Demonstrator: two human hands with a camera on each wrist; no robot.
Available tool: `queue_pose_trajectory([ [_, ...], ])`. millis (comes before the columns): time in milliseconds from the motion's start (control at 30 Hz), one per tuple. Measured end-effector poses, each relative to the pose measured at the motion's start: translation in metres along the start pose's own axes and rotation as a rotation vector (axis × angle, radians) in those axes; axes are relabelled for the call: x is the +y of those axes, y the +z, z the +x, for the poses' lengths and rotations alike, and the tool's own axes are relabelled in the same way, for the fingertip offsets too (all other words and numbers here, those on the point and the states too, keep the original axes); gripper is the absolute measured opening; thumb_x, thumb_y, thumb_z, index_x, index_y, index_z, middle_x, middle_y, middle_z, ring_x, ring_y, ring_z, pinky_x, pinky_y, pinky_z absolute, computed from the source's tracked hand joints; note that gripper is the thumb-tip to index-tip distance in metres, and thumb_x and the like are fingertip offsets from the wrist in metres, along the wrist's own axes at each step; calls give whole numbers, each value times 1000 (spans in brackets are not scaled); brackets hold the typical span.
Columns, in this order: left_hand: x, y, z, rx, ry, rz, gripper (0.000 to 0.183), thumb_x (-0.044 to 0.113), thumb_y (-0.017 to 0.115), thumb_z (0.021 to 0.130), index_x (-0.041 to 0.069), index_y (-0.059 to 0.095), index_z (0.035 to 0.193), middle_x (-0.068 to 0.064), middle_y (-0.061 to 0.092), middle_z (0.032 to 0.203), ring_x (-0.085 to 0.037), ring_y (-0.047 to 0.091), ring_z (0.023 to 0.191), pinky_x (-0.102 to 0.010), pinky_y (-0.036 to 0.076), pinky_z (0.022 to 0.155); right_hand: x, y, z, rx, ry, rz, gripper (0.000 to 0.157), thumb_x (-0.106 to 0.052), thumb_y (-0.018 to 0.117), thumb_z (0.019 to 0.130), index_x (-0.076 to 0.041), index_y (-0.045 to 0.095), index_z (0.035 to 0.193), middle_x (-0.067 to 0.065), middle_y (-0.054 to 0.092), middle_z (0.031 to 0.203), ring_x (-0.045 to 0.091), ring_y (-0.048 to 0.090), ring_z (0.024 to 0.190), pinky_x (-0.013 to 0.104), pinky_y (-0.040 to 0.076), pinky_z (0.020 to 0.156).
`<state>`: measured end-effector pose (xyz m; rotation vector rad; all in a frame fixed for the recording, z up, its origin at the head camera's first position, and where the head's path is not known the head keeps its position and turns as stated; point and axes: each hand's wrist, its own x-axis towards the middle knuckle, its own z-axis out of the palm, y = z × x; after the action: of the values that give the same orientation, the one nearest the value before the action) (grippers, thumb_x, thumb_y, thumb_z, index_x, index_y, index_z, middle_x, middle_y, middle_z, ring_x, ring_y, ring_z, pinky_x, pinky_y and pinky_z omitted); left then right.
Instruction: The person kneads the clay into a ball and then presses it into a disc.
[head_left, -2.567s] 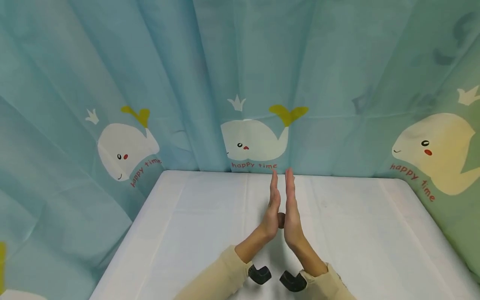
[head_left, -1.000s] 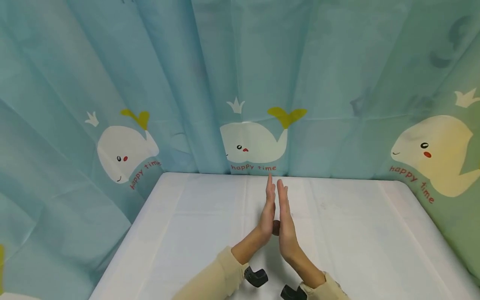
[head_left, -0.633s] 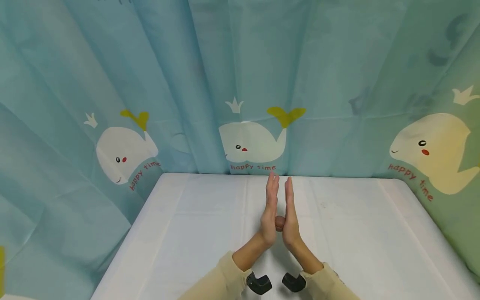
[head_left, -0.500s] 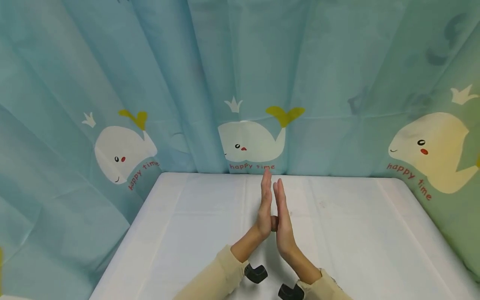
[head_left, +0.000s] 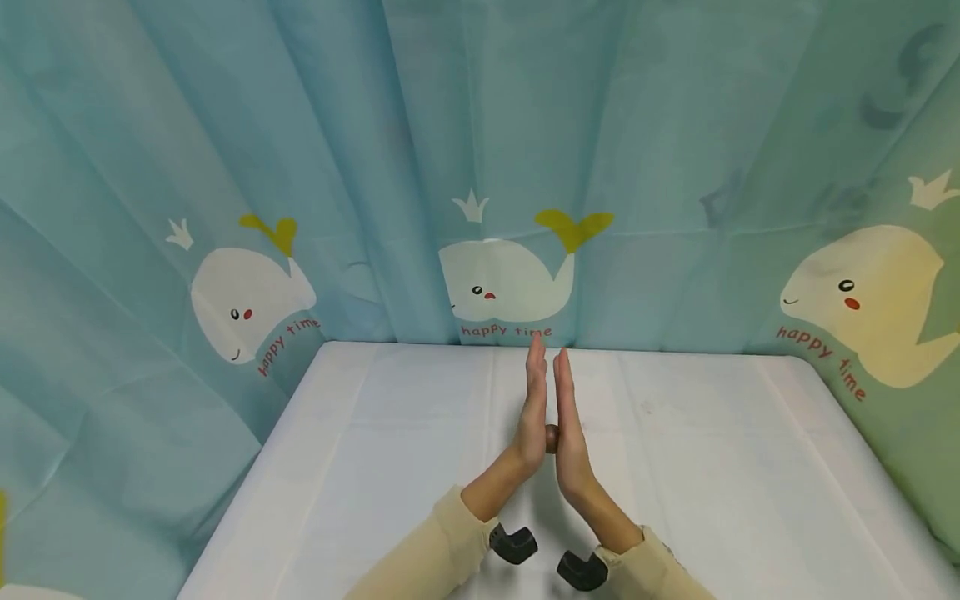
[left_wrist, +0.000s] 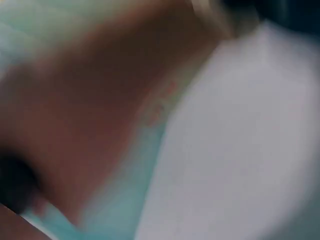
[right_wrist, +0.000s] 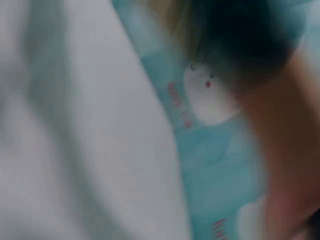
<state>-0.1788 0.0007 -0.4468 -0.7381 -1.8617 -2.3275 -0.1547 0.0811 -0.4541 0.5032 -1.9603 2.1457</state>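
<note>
Between two upright, facing palms sits a small brown rounded lump, like a ball of modelling clay; much of it is hidden by the hands. My left hand presses it from the left with straight fingers pointing away. From the other side the flat palm of my right hand presses it, fingers straight too. In the left wrist view the lump shows as a dark round shape beside the blurred left hand. The right wrist view has the right hand blurred at its right side.
The hands are over a white table. Behind it hangs a blue-green curtain printed with whales. Black wrist camera mounts stick out below the beige sleeves.
The palms have slid forward and back against each other, with the brown lump turning between them. Since half a second ago both hands have shifted slightly forward.
</note>
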Motion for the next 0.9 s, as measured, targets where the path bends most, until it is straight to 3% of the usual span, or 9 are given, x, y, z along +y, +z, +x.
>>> queue_pose_trajectory([
  [133,-13,3,-4,8,-45,1,61,37,12,112,17,-5,166,-5,-6,173,-22,-4,158,-54,0,124,-19,1,8,-5,-69,-46,56,-37,9,112,-29,-3,166,-10,-3,172,15,-8,157,55,0,122],
  [233,-9,11,-15,-20,-90,-46,61,44,11,111,23,-7,166,-4,-7,172,-23,-3,158,-53,3,124,-20,-10,22,15,-116,-98,56,-38,9,112,-28,-5,166,-6,-5,172,14,-10,157,55,-10,122],
  [333,-1,14,-17,-37,-80,-74,62,48,10,111,24,-9,166,-5,-9,172,-28,-3,158,-51,5,125,-10,-17,27,30,-88,-111,55,-34,6,113,-29,-6,166,-6,-10,172,7,-11,155,46,-6,122],
  [367,1,13,-15,-34,-73,-70,63,49,10,111,23,-9,166,-6,-9,172,-30,-3,158,-52,5,125,-7,-17,25,31,-61,-123,54,-33,6,113,-29,-6,166,-6,-10,172,6,11,153,42,10,122],
  [433,2,10,-9,-19,-39,-45,63,47,9,112,18,-9,166,-9,-8,172,-31,-4,157,-52,4,125,-3,-12,16,8,-11,-109,54,-31,6,113,-30,-5,166,-6,-10,172,4,9,152,44,12,121],
  [567,-3,6,1,9,-53,8,61,41,7,112,14,-9,165,-6,-8,173,-25,-6,158,-52,-1,125,-10,1,-1,-28,-4,-99,55,-33,10,114,-25,0,167,-4,-5,172,15,6,156,59,6,122],
  [600,-5,5,1,0,-62,5,61,41,7,112,15,-9,165,-5,-9,172,-24,-7,158,-52,-2,124,-13,2,-1,-32,-23,-89,55,-33,10,113,-24,1,167,-3,-5,173,15,-15,155,62,-10,119],
  [633,-6,5,0,-10,-82,5,62,42,6,112,17,-10,165,-2,-10,172,-22,-8,158,-52,-3,124,-15,3,0,-31,-46,-91,56,-34,10,113,-22,1,167,-2,-5,173,19,-15,156,63,-11,119],
  [900,-2,10,-17,-84,-59,17,62,46,5,111,20,-10,165,3,-13,172,-22,-5,157,-49,-2,125,-6,-13,23,1,-51,-123,53,-31,5,113,-30,-6,165,-9,-9,171,11,-10,156,48,-5,123],
])
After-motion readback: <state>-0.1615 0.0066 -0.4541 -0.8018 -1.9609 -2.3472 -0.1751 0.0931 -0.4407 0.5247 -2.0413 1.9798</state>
